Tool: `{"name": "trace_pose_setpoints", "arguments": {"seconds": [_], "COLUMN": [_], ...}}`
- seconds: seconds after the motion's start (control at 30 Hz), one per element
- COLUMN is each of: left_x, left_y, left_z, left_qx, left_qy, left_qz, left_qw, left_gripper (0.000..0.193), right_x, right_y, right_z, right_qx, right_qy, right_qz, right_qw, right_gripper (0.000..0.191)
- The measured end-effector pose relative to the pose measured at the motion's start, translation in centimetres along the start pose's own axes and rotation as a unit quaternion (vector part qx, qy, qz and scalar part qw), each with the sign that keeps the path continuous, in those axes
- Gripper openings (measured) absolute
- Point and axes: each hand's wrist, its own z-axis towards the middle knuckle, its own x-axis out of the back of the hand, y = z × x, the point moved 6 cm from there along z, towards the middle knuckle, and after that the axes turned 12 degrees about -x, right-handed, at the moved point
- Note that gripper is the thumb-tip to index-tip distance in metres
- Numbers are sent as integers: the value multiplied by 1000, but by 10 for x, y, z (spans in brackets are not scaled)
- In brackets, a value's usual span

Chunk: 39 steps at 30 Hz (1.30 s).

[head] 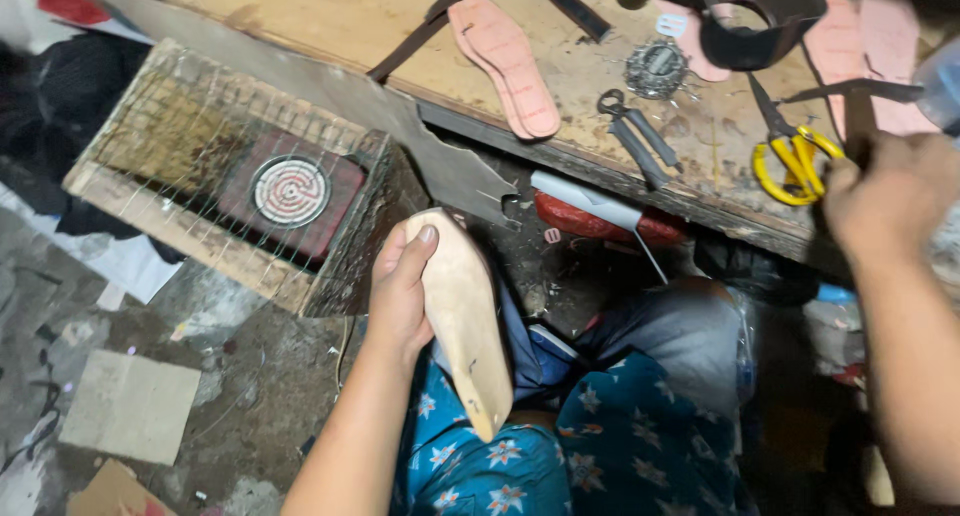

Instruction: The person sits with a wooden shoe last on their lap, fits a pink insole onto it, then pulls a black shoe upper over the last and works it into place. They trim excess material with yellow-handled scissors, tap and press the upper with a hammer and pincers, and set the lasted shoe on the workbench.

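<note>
Pale wood, the shoe form (pixel 465 316), upright over the lap, gripped round its wide end by the left hand (pixel 400 291). Probably rigid, light, smooth; best held there. Right hand (pixel 885 196) at the bench edge, blurred; grip unclear.

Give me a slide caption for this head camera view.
Left hand grips a pale shoe last over the lap; right hand reaches beside yellow scissors.

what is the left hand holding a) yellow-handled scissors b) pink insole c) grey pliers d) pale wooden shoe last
d: the left hand grips the pale wooden shoe-shaped last over the lap, while the yellow-handled scissors lie on the wooden workbench.
</note>
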Motion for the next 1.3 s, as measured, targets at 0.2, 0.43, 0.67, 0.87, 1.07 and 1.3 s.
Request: {"name": "trace_pose_setpoints", "arguments": {"seconds": [0.2,0.43,0.67,0.87,1.07,1.3], "left_x": [-28,-48,-59,-71,-81,-86], "left_y": [0,20,33,15,-2,-15], "left_z": [-13,-25,-34,-50,-67,-80], "left_qx": [10,-37,-29,45,100,124], "left_qy": [-55,-83,-150,-251,-293,-320], "left_qz": [4,14,34,127,140,149], "left_qw": [998,996,988,959,941,927], "left_gripper": [23,28,33,37,38,38], "right_x": [-32,-35,0,51,75,-8], "right_y": [-11,0,-14,-95,-119,-73], "right_z": [18,35,-45,-151,-165,-105], "right_qx": [-81,-91,-306,-147,-105,-428], "right_qy": [-249,-292,-431,-527,-546,-467], "right_qz": [-61,-52,519,634,721,634], "right_qw": [963,951,672,546,413,443], "right_gripper": [51,50,28,27,30,47]}}
